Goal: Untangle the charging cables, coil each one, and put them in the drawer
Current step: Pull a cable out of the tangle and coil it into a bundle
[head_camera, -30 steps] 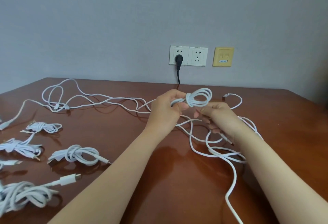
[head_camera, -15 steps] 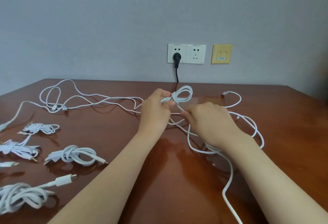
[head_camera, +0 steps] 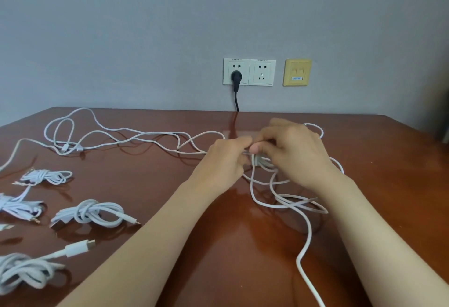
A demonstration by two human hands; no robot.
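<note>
A: Where is there room to move?

B: The bare table (head_camera: 245,265) lies open between the forearms at lower centre. There is more of it on the right side of the frame, out to the table's right edge. The far edge meets the wall (head_camera: 145,39) just beyond the hands, with a black plug (head_camera: 235,77) in the socket (head_camera: 237,72) above it.

A: And the left side?

B: It's crowded. Coiled cables (head_camera: 82,213) sit along the lower left, apart from one another. A long cable (head_camera: 158,133) trails loosely from the hands toward the upper left.

A: What are the hands doing?

B: They are close together at centre frame. The left hand (head_camera: 223,158) and right hand (head_camera: 291,153) both have curled fingers pinching the white cable (head_camera: 298,258) between them. The bundle they hold is mostly hidden. Slack loops lie on the table under the right wrist, and one strand runs off the bottom edge.

A: What has changed?

B: A second ago the coil stood in plain view above the left fingers. Half a second ago only a smaller loop poked up there. The right hand has since come up from lower in the frame and covers it. Both hands sit slightly to the right of where they were, and the coils at the left are unmoved.
</note>
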